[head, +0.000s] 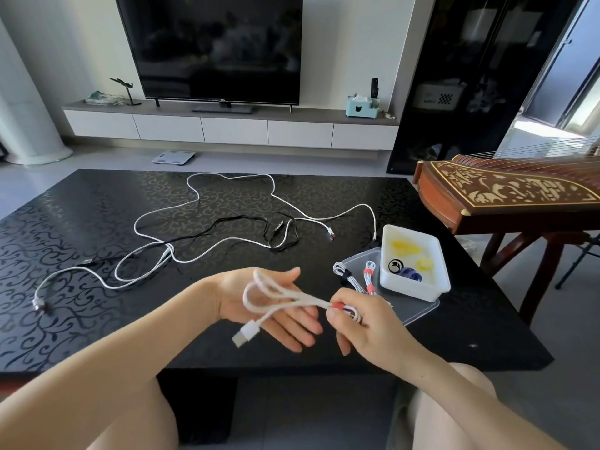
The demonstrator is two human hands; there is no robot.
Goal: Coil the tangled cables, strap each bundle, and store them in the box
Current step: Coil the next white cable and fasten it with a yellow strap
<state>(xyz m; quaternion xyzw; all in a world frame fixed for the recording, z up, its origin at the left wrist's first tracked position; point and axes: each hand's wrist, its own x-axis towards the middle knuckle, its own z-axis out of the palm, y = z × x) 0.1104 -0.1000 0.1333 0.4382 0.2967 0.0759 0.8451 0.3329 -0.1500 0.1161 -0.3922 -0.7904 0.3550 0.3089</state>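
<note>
A short white USB cable (279, 295) is looped into a coil over the near edge of the black table. My right hand (360, 315) pinches one end of the coil, where a red strap (337, 306) wraps it. My left hand (266, 303) lies palm up with straight fingers under the loops. The cable's USB plug (244, 333) hangs below. Two strapped white bundles (355, 274) lie on a clear lid (418, 311) beside the white box (412, 289). Loose white cables (181, 241) and a black cable (276, 232) sprawl tangled across the table.
The white box holds yellow, black and blue strap rolls (409, 264). A wooden zither (506, 193) on a stand is just right of the black patterned table (97, 206). A TV (211, 47) and low cabinet stand beyond. My knees are below the table's near edge.
</note>
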